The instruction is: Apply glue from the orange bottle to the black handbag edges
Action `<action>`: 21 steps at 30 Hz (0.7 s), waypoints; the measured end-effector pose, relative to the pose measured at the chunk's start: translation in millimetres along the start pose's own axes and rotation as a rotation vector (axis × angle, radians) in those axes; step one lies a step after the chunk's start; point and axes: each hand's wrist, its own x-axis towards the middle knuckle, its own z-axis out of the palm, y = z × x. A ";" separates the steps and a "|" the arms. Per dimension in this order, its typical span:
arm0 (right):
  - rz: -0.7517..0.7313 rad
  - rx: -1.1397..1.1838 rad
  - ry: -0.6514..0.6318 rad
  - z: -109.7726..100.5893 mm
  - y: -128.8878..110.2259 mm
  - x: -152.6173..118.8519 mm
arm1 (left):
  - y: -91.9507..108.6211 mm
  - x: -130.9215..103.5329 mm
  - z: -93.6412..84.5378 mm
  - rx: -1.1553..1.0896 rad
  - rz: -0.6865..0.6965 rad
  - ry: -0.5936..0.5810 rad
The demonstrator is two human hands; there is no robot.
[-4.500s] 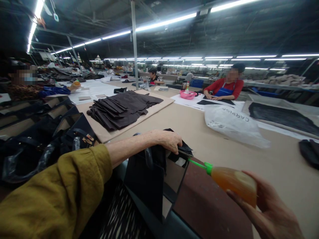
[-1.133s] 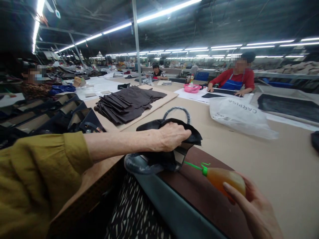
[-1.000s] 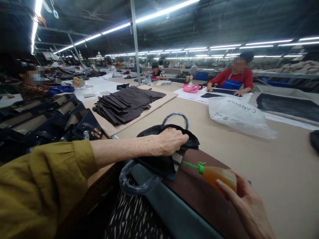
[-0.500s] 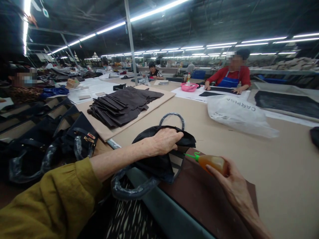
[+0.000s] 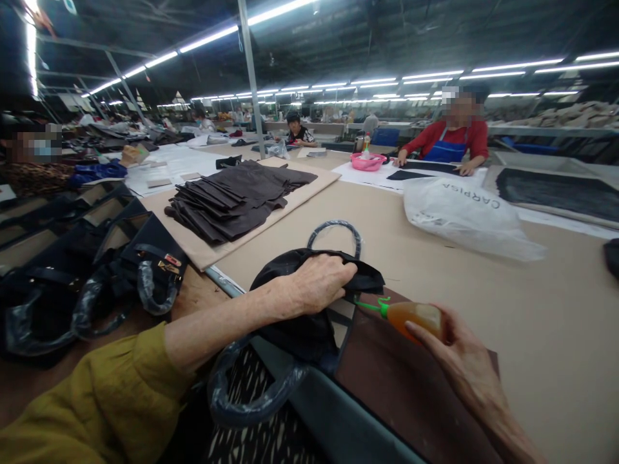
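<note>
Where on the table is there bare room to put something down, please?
The tan tabletop has a wide bare patch between the right hand and the white plastic bag. Another stretch lies between that bag and the dark stack. It is crowded around the left hand, the black bag and the bottle.

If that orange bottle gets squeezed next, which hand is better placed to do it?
The right hand, I'd judge: it holds the orange bottle, and its green nozzle points toward the black bag. The left hand is busy gripping that bag.
</note>
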 end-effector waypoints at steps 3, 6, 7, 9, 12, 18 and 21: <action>-0.001 0.019 -0.036 -1.2 1.6 -2.4 | 0.6 -2.8 -0.5 -0.004 -0.011 -0.014; 0.003 0.036 -0.064 -2.6 4.5 -6.1 | 1.9 -4.4 -0.5 -0.008 -0.022 -0.021; 0.002 0.045 -0.075 -3.2 5.5 -7.6 | 2.6 -5.0 -0.3 -0.007 -0.023 -0.022; 0.002 0.065 -0.097 -4.8 7.3 -10.9 | 4.3 -6.3 0.3 -0.010 -0.024 -0.022; 0.023 0.071 -0.119 -7.1 8.7 -15.1 | 6.1 -8.7 1.0 -0.028 -0.022 -0.026; 0.016 0.052 -0.091 -4.7 6.1 -9.8 | 5.2 -12.1 -0.1 -0.056 -0.041 -0.030; 0.036 0.043 -0.031 -0.1 1.8 -4.1 | 4.4 -13.0 1.7 -0.065 -0.047 -0.026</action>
